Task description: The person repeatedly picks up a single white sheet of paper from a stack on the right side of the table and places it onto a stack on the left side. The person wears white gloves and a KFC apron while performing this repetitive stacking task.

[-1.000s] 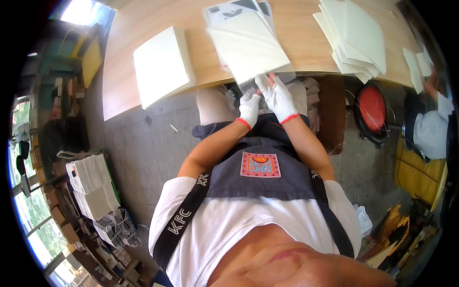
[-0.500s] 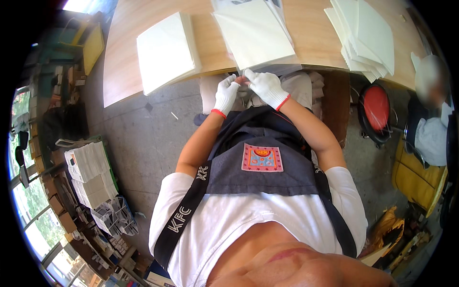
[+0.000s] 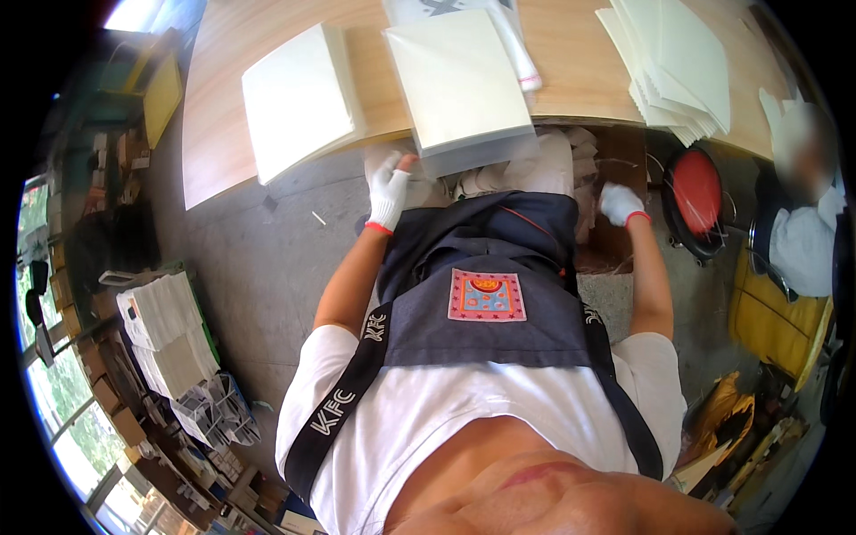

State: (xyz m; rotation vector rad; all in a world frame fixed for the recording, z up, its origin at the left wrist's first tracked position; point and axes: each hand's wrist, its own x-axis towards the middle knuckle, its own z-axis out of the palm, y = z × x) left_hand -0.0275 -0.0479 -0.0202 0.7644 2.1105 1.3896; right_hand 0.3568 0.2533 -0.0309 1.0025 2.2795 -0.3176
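In front of me a stack of cream sheets [image 3: 456, 76] lies in a clear plastic bag [image 3: 477, 156], whose flap hangs past the table's near edge. My left hand [image 3: 388, 194], in a white glove with a bare fingertip showing, is just left of the flap, apart from it. Its fingers are spread a little and nothing shows in them. My right hand [image 3: 621, 205], also gloved, is out to the right below the table edge, fingers curled closed. A thin pale strand shows just above it; blur hides whether the hand holds it.
On the wooden table [image 3: 214, 116] a white stack [image 3: 299, 102] stands left and fanned cream sheets [image 3: 673, 71] lie right. A red stool [image 3: 695, 203] is at the right, near another person [image 3: 802, 241]. Bundled white paper [image 3: 169, 325] stands on the left floor.
My hands were together at the bag's near edge. The right one has swung away to the right and down; the left has moved slightly left and down. The bag's flap now hangs lower.
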